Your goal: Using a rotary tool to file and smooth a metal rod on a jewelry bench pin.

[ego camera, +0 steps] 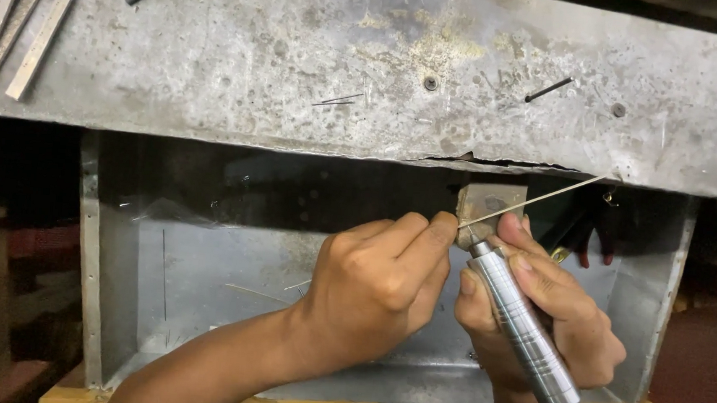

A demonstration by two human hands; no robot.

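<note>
The step in hand is judged to be fine work on a thin wire (535,201) with a powered handpiece (522,327), the tip being brought to the wire where it rests against a small wooden peg (486,200). Nearest the camera, the handpiece, a ribbed silver cylinder, is gripped in the right hand (548,312), whose fingers are wrapped closed around the barrel, thumb laid along it, so that the tool slants up and to the left toward the peg. Just to the left of that hand, and touching it at the fingertips, the left hand (382,283) is curled nearly shut, forefinger and thumb pinched together on the near end of the wire; the pinch itself is partly hidden, so the exact hold cannot be told. From the pinch the wire is seen running up and to the right, past the peg. The next move is judged to call for a steady pinch and light, controlled pressure of the tip, since so thin a wire could easily be bent or let slip. Beneath and behind both hands a metal tray (201,283) is set, and above them a worn, scratched bench top (301,54), on which flat metal strips (26,18) are laid far to the upper left.
</note>
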